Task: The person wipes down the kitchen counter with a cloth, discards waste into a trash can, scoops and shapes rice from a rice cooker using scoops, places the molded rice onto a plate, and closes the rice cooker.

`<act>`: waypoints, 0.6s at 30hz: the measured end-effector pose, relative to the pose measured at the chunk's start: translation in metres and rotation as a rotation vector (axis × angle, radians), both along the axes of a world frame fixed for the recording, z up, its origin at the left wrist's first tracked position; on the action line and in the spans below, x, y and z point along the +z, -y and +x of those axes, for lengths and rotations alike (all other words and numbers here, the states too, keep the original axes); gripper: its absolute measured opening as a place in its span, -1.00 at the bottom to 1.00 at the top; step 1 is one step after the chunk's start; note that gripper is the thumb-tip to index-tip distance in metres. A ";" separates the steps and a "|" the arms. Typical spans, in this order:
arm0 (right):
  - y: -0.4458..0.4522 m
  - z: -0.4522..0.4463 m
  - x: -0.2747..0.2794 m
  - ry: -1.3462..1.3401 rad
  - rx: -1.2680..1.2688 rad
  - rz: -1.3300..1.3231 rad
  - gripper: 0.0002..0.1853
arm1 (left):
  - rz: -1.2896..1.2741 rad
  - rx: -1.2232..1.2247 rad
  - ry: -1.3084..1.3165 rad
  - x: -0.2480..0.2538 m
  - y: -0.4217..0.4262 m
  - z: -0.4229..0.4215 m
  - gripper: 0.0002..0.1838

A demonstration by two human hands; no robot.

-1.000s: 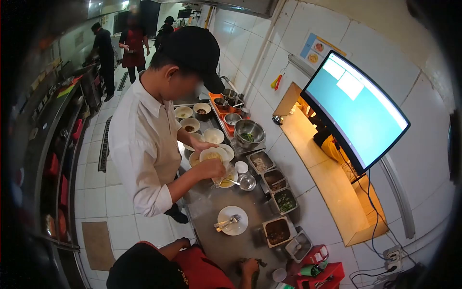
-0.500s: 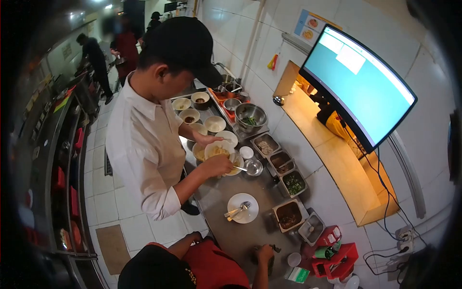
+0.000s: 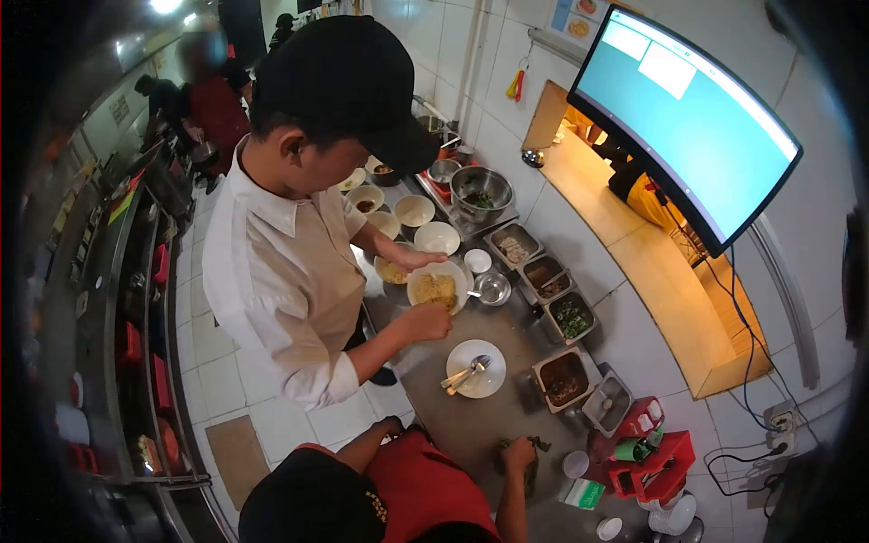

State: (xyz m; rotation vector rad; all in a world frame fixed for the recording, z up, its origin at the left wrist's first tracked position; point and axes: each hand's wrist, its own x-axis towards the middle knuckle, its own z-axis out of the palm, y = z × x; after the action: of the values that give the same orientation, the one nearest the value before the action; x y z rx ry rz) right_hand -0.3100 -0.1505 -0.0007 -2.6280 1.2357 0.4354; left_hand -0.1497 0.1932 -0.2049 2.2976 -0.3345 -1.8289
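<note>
Neither of my own hands shows in the head view. Nearest to me, at the bottom, is a person in red with a black cap. That person's hand presses a dark green, cloth-like item on the steel counter. Across from me a person in a white shirt tilts a white bowl of noodles in one hand, with the other hand at its lower rim. Between the two people lies a white plate carrying a spoon and another utensil.
Several bowls stand at the counter's far end, near a steel mixing bowl. Food pans line the wall side. A monitor juts out above a serving hatch. A red caddy sits lower right. Shelves run along the left.
My view has shifted, so the scene sits further right and higher. The white-shirted person's bowl is now more tilted, its noodles in fuller view. The hand with the dark green item has barely moved.
</note>
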 end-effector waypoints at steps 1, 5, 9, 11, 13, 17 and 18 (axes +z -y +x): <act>-0.001 0.000 -0.001 0.010 -0.023 0.012 -0.69 | -0.100 -0.097 0.021 -0.011 -0.002 0.003 -0.69; -0.006 0.002 0.019 -0.037 0.056 0.023 -0.69 | -0.260 -0.245 0.096 -0.021 -0.009 0.000 -0.61; -0.007 0.005 0.018 -0.064 0.048 -0.046 -0.68 | -0.227 -0.184 0.048 -0.029 -0.009 -0.002 -0.57; -0.009 0.007 0.028 -0.080 0.042 -0.042 -0.68 | -0.227 -0.166 0.049 -0.022 -0.008 0.000 -0.57; -0.010 0.010 0.038 -0.129 0.040 0.028 -0.68 | -0.225 -0.130 0.053 -0.018 -0.009 -0.002 -0.59; -0.007 0.010 0.028 -0.128 0.044 0.012 -0.65 | -0.166 -0.114 0.062 -0.020 -0.007 -0.002 -0.60; -0.007 0.009 0.025 -0.096 0.041 0.000 -0.62 | -0.184 -0.110 0.074 -0.026 -0.009 0.001 -0.61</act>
State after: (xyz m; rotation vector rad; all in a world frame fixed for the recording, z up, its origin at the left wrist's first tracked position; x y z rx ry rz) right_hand -0.3009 -0.1437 0.0245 -2.6649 1.2109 0.5753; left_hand -0.1492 0.2017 -0.2306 2.2634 -0.6255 -1.6849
